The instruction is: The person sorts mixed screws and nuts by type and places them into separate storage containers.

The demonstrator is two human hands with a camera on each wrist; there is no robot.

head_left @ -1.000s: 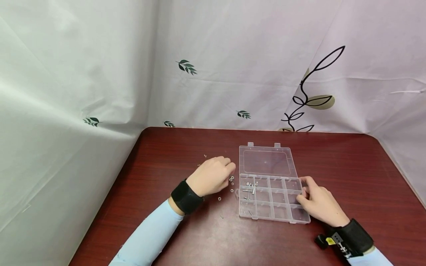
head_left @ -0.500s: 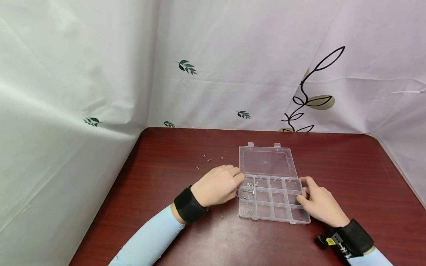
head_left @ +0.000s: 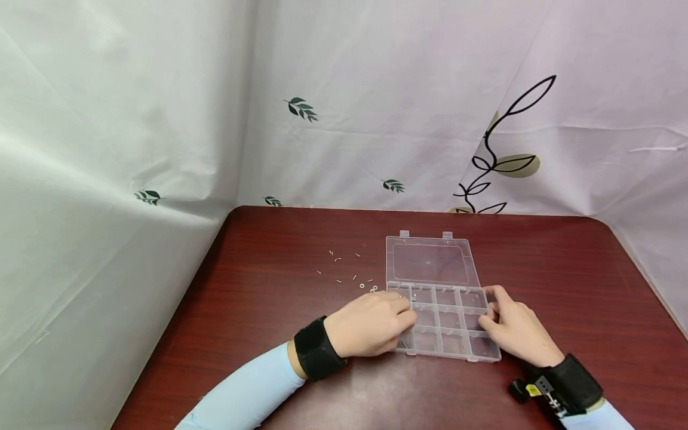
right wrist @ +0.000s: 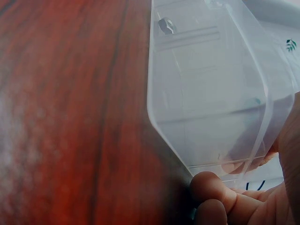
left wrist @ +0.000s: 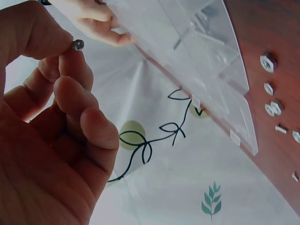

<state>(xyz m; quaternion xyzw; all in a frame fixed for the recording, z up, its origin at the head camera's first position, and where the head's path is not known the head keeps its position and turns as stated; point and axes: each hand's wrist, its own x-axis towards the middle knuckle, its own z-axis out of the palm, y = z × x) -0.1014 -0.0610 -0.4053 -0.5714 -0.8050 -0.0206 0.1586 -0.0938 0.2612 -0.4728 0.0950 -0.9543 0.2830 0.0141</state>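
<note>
My left hand (head_left: 371, 323) is over the left column of a clear plastic compartment box (head_left: 452, 341) and covers part of it. In the left wrist view, thumb and forefinger pinch a small screw (left wrist: 78, 45), of which only a shiny round end shows. My right hand (head_left: 518, 329) grips the box's right side, thumb at the near part and forefinger near the back corner. The right wrist view shows curled fingertips (right wrist: 208, 187) against the box wall. The lid (head_left: 430, 260) lies folded back, away from me. Screws and nuts in the left compartments are mostly hidden by my left hand.
Left of the box, several hex nuts (left wrist: 268, 63) lie on the red-brown table (head_left: 279, 251). Several small screws (head_left: 338, 259) are scattered farther back. A white patterned cloth (head_left: 344, 149) hangs behind the table and along its left side.
My left hand has moved right and nearer to me, from the loose nuts to above the box's left compartments. My right hand has stayed on the box.
</note>
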